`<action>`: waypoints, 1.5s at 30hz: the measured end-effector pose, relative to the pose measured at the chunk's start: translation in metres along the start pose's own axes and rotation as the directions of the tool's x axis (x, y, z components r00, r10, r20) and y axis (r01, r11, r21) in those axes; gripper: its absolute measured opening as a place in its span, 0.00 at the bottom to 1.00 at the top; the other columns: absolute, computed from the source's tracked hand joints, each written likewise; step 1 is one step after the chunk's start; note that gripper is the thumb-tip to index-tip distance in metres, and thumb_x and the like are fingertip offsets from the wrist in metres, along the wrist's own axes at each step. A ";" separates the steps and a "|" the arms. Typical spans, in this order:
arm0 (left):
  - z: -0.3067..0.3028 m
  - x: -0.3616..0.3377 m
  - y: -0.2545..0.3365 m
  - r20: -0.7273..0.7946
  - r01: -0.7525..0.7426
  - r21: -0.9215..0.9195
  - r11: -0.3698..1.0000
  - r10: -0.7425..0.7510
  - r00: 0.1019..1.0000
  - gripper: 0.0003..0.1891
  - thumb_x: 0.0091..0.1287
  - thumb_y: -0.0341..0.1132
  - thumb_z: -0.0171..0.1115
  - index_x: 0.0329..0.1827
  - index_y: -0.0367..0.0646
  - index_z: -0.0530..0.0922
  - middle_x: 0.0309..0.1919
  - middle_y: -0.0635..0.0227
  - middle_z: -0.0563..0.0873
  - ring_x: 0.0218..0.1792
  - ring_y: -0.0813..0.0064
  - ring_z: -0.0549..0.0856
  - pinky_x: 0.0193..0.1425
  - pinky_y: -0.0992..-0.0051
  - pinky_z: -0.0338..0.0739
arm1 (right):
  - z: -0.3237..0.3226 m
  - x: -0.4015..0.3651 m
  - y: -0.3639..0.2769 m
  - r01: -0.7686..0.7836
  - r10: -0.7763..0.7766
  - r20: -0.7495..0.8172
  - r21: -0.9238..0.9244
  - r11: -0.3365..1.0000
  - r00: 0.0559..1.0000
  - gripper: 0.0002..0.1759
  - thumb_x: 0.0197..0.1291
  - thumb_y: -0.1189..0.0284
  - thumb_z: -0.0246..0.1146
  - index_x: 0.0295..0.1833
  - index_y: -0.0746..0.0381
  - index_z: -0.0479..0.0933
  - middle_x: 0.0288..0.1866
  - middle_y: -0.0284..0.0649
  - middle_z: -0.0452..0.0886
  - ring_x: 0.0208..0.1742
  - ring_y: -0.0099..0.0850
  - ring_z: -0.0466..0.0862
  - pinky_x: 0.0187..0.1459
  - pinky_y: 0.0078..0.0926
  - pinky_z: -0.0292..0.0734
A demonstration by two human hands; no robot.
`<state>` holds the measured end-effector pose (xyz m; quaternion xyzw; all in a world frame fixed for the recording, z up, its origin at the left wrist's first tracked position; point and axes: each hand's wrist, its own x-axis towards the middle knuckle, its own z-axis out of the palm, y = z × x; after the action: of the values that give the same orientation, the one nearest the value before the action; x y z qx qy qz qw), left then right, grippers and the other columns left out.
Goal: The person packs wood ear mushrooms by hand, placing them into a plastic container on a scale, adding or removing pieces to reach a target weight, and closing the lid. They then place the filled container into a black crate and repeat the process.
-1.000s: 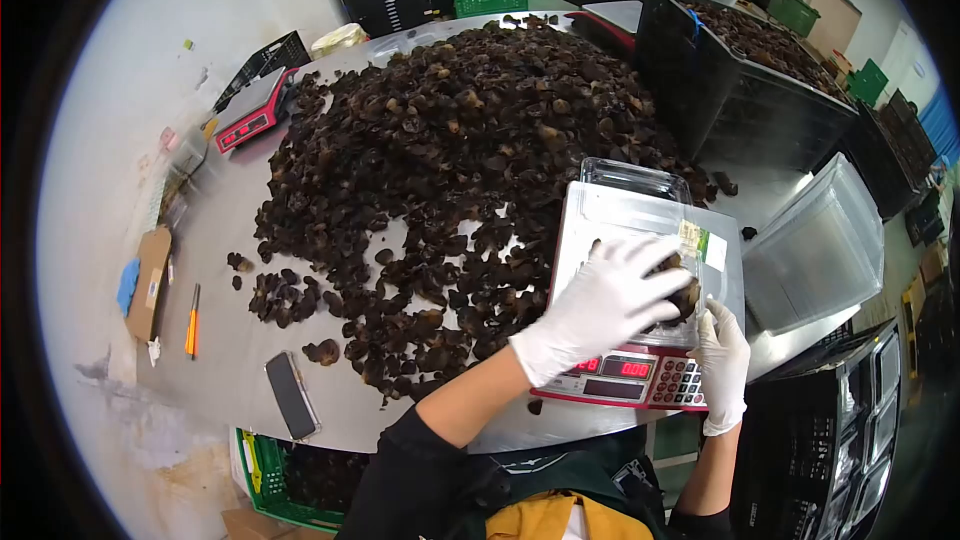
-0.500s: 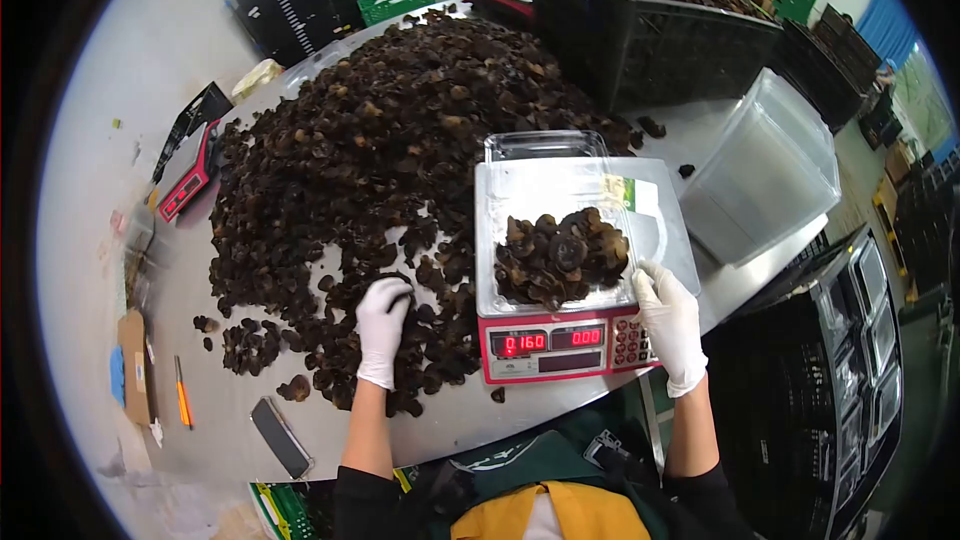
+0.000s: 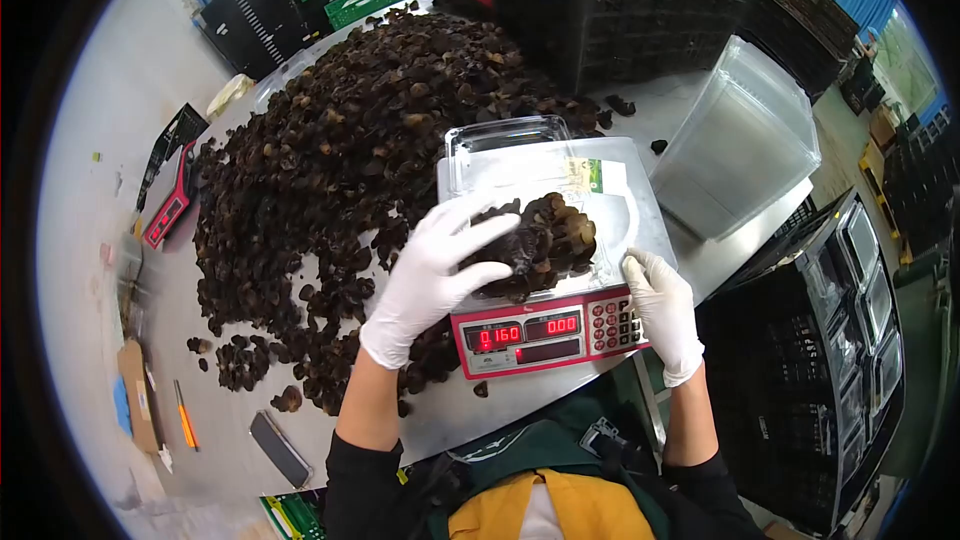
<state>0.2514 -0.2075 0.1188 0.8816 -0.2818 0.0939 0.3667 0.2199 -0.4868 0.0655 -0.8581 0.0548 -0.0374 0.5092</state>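
Dark wood ear mushrooms (image 3: 540, 245) lie heaped in a clear plastic clamshell box (image 3: 610, 230) on a red-fronted digital scale (image 3: 545, 340). The scale's left display reads 0.160. My left hand (image 3: 425, 270), in a white glove, reaches over the box's left side with thumb and fingers apart. Its fingertips are right at the mushrooms. My right hand (image 3: 667, 320), also gloved, has its thumb and forefinger closed at the box's near right corner, beside the keypad. The box's lid (image 3: 505, 145) stands open at the back.
A large pile of mushrooms (image 3: 340, 130) covers the table's left and middle. Stacked clear containers (image 3: 735, 145) stand right of the scale, and a big black crate (image 3: 620, 30) behind it. A second scale (image 3: 170, 200), orange cutter (image 3: 185, 415) and phone (image 3: 280, 448) lie at left.
My left hand has moved up and right, from the loose mushrooms on the table to the box, and its fingers have spread. My right hand stays at the box's corner. The view has shifted slightly.
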 end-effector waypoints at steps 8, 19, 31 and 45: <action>0.005 0.012 -0.010 0.175 -0.117 0.101 0.988 0.098 0.980 0.39 0.48 0.52 0.75 0.67 0.53 0.76 0.75 0.56 0.64 0.76 0.50 0.58 0.78 0.56 0.52 | 0.008 0.015 -0.018 -0.017 0.012 0.117 0.044 0.999 0.993 0.21 0.71 0.62 0.58 0.58 0.69 0.76 0.35 0.45 0.83 0.28 0.27 0.80 0.36 0.24 0.77; 0.004 0.024 -0.036 -0.212 0.156 -0.307 0.939 -0.228 0.950 0.24 0.63 0.34 0.67 0.63 0.44 0.78 0.64 0.60 0.76 0.61 0.70 0.78 0.63 0.72 0.73 | 0.005 0.012 -0.019 -0.180 0.166 0.107 0.136 0.974 0.980 0.26 0.71 0.58 0.58 0.57 0.72 0.76 0.34 0.43 0.84 0.26 0.25 0.83 0.32 0.22 0.76; 0.017 0.013 -0.065 -0.375 0.015 -0.693 0.721 -0.378 0.846 0.31 0.79 0.53 0.40 0.64 0.32 0.74 0.61 0.57 0.79 0.62 0.67 0.78 0.65 0.65 0.72 | 0.006 0.012 -0.016 -0.283 0.154 0.302 0.451 0.847 0.941 0.19 0.73 0.59 0.55 0.40 0.66 0.75 0.19 0.36 0.78 0.17 0.19 0.77 0.22 0.14 0.71; 0.060 0.055 0.027 -0.073 -0.150 0.322 0.935 0.182 0.981 0.26 0.55 0.44 0.71 0.56 0.44 0.81 0.47 0.63 0.83 0.53 0.60 0.79 0.63 0.61 0.67 | 0.001 0.065 -0.033 0.202 -0.188 0.305 -0.015 0.979 0.934 0.12 0.69 0.70 0.59 0.48 0.68 0.81 0.35 0.44 0.84 0.37 0.31 0.81 0.44 0.27 0.75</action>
<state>0.2790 -0.2883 0.1130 0.8959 -0.3177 0.2130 0.2260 0.2864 -0.4784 0.0945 -0.8665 -0.1082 0.0454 0.4852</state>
